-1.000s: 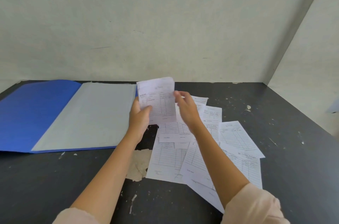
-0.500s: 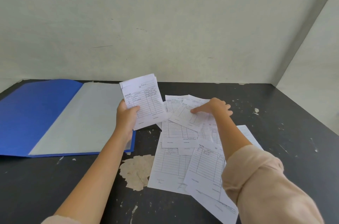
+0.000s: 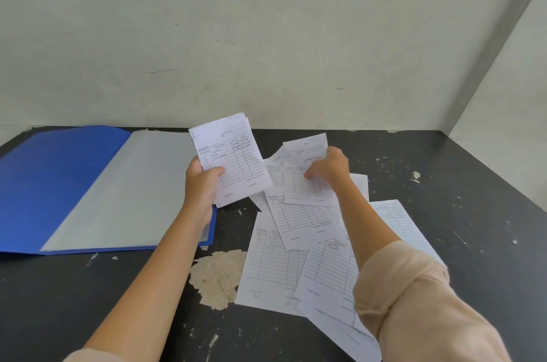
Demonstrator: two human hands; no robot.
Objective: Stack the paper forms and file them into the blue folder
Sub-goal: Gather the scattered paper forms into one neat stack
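Left hand [image 3: 202,184]: grip closed on small stack of forms [image 3: 233,158], held upright above folder's R edge. Right hand [image 3: 328,167]: fingers pinching top loose form [image 3: 307,184], lifted off the pile, I think; contact partly hidden. Other forms [image 3: 284,261] scattered, overlapping on counter [image 3: 444,213]. Blue folder [image 3: 88,187] lies open, L side.

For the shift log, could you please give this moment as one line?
left hand: holds small stack of white paper forms | right hand: lifting loose form from pile | blue folder: open, no forms inside
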